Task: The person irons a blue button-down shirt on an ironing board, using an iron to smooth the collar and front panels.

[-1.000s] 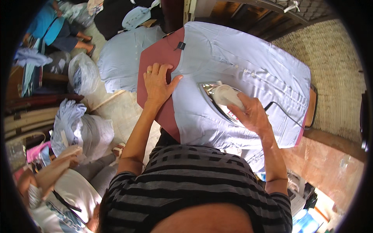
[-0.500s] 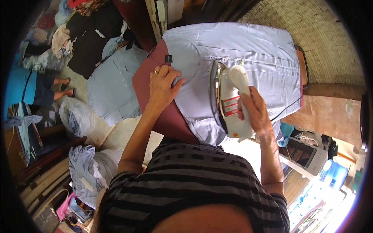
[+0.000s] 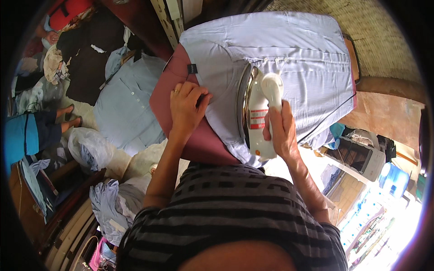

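Note:
My right hand (image 3: 284,131) is wrapped around the handle of a white iron (image 3: 259,101) with a red-and-white label. The curved dark edge of the iron's soleplate is toward the left; whether it presses flat on the cloth I cannot tell. Beneath it a pale blue-grey buttoned shirt (image 3: 312,83) lies spread over an ironing board with a maroon cover (image 3: 174,101). My left hand (image 3: 187,108), a ring on one finger, is closed with curled fingers at the shirt's neck edge, beside a small dark label (image 3: 192,69). Its fingertips are partly hidden.
Another pale blue shirt (image 3: 131,99) hangs left of the board. Clothes, plastic bags (image 3: 90,147) and a person in turquoise (image 3: 22,140) are farther left. A dark cord (image 3: 325,121) crosses the board's right edge. A blue water jug (image 3: 393,179) stands at lower right.
The iron and my right hand have shifted slightly left across the shirt. My left hand stays by the neck edge, its fingers a little more curled. The whole view has shifted somewhat.

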`<action>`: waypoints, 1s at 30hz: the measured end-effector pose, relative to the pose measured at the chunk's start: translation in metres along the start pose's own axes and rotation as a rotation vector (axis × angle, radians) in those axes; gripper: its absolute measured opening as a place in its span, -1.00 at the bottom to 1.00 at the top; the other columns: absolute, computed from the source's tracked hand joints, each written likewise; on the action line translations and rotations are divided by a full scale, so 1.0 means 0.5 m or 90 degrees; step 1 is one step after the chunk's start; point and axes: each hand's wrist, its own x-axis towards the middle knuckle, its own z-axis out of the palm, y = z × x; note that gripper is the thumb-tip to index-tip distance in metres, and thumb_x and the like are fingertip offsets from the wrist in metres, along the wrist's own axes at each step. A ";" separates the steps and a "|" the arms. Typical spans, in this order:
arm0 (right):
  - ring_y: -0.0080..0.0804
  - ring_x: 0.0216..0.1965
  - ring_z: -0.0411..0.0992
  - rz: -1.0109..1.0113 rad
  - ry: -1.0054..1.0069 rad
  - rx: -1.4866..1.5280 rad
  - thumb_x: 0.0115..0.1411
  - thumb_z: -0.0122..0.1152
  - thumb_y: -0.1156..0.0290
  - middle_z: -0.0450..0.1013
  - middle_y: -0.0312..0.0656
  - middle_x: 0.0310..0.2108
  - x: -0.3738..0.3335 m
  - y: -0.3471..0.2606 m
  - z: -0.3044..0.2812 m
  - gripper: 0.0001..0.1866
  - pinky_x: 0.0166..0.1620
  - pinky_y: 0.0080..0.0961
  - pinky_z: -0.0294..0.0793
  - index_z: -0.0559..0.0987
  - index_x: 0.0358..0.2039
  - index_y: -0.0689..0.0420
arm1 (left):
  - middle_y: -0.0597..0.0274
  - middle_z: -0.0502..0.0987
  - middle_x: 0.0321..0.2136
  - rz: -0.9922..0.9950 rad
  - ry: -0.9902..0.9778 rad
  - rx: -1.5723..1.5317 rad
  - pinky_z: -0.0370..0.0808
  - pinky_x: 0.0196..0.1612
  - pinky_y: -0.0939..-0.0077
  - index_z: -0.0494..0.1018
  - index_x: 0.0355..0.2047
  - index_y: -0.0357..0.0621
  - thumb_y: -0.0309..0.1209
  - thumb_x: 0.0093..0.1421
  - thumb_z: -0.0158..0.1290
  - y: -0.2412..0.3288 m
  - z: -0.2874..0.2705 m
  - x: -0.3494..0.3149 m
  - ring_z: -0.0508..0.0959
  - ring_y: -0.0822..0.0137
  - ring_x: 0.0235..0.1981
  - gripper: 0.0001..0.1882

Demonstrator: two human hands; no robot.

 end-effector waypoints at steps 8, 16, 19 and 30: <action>-0.54 -0.68 0.27 -0.150 -0.014 -0.036 0.42 -0.10 0.58 0.20 -0.15 -0.41 0.004 -0.004 0.002 -0.91 -0.65 -0.51 0.28 0.36 -0.22 0.35 | 0.38 0.45 -0.43 0.000 -0.004 0.000 0.30 -0.31 0.28 0.54 -0.41 0.00 -0.43 -0.02 0.34 0.005 -0.004 0.009 0.44 0.23 -0.36 -0.81; -0.61 -0.70 0.25 0.066 0.094 0.142 0.47 -0.12 0.25 0.29 -0.27 -0.65 -0.016 -0.007 0.010 -0.72 -0.60 -0.55 0.25 0.31 -0.20 0.26 | 0.34 0.50 -0.45 0.091 0.014 -0.052 0.35 -0.28 0.26 0.56 -0.39 -0.05 -0.38 0.09 0.29 0.024 0.089 0.113 0.50 0.20 -0.37 -0.88; -0.61 -0.71 0.22 0.064 0.133 0.162 0.47 -0.12 0.20 0.30 -0.28 -0.63 -0.010 -0.003 0.011 -0.70 -0.60 -0.57 0.23 0.34 -0.19 0.23 | 0.34 0.49 -0.42 0.127 0.033 0.021 0.35 -0.28 0.22 0.56 -0.36 -0.02 -0.32 0.08 0.31 0.026 0.135 0.142 0.50 0.20 -0.35 -0.83; -0.54 -0.73 0.25 -0.059 0.071 0.071 0.46 -0.13 0.33 0.28 -0.24 -0.67 0.000 0.001 -0.011 -0.77 -0.61 -0.51 0.23 0.31 -0.21 0.26 | 0.36 0.47 -0.42 0.092 -0.020 0.033 0.27 -0.27 0.20 0.49 -0.41 0.06 -0.35 0.01 0.31 0.026 0.148 0.144 0.49 0.18 -0.33 -0.80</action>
